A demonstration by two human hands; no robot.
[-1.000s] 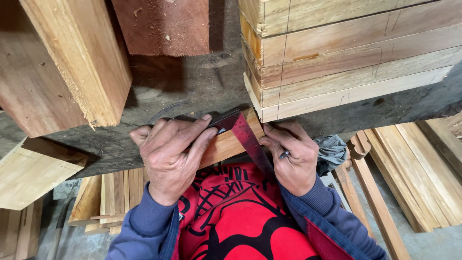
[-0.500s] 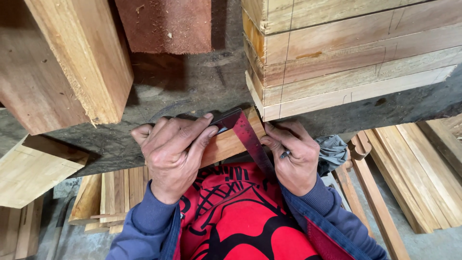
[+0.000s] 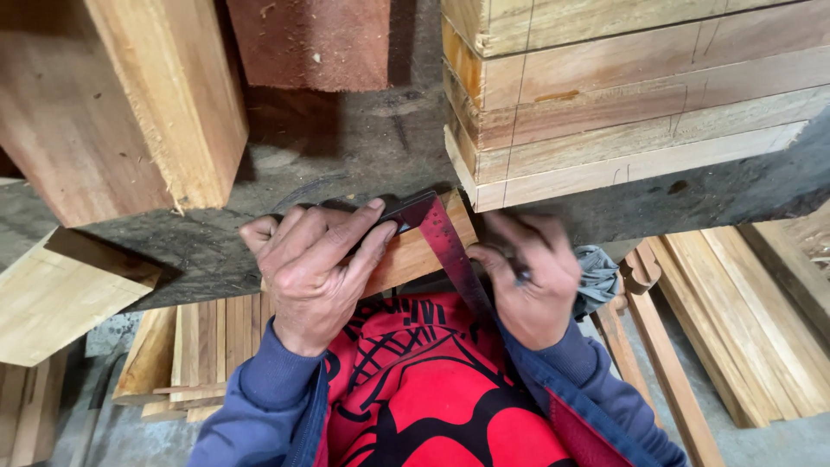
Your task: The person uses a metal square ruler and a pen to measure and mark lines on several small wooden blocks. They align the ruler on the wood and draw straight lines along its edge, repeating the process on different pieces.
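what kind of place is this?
Likely a woodworking shop: stacked planks with pencil lines on a rough workbench, offcuts on the floor, and the left hand pressing a try square onto a board.

Soft, even daylight, dim shadows under the stacked wood, slight motion blur and wide-angle edge stretch.

The hands (image 3: 316, 259) sit at the near edge of the worktop (image 3: 346, 147), hemmed in: a stack of planks (image 3: 622, 95) stands just far-right of them, a big timber block (image 3: 130, 95) far-left, a reddish block (image 3: 316, 39) beyond. Between block and stack a bare strip of worktop runs far, open for passage; left of the hands the near edge lies free
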